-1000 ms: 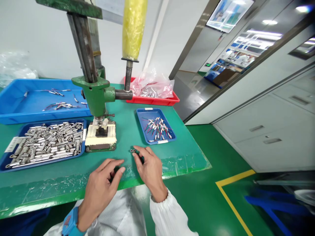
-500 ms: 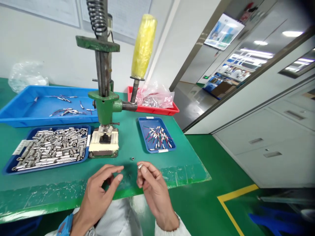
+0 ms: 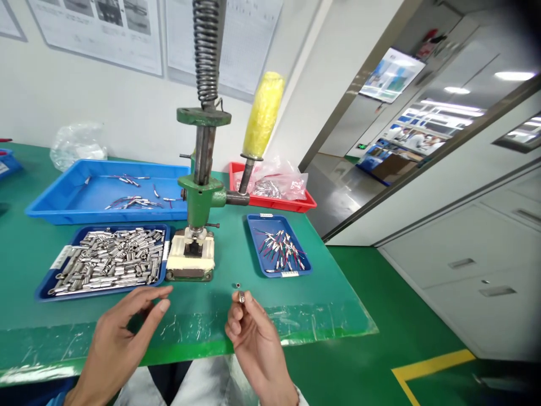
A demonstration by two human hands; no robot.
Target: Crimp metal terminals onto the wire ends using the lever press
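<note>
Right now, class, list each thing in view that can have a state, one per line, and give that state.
Right hand: pinching a small metal sleeve above the table edge.
Left hand: open, holding nothing.
Loose sleeve: lying alone on the green mat.
Hand press lever: raised.
Tray of metal tubes: nearly full.
Small blue tray: partly filled with wired parts.

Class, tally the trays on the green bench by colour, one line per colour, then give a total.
Blue trays: 3 (large one at the back, one of metal sleeves, small one of wired parts)
Red trays: 1
Total: 4
</note>
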